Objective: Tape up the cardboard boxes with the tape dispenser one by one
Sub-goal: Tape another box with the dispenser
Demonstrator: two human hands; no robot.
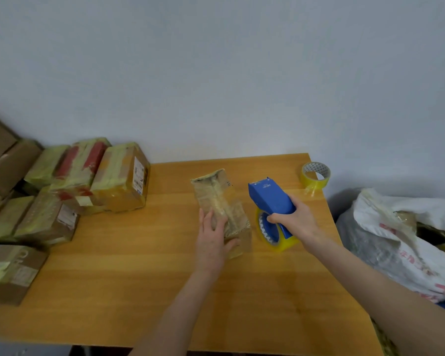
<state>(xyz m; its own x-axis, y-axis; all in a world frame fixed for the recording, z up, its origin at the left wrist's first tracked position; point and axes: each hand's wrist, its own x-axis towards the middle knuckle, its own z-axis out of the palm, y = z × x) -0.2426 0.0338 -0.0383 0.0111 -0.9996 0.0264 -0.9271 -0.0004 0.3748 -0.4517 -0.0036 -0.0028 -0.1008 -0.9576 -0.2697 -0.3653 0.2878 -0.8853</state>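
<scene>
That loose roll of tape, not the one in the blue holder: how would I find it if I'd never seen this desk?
Start at the wooden table and follow it to the far right corner, by the wall. The spare tape roll sits there alone, beyond the blue tape dispenser held in the right hand. It is yellow, with a patterned inner core, and sits in no holder.

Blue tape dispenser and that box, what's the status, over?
Right hand grips blue plastic tape dispenser. Left hand flat on small taped cardboard box. Nothing between them.
</scene>
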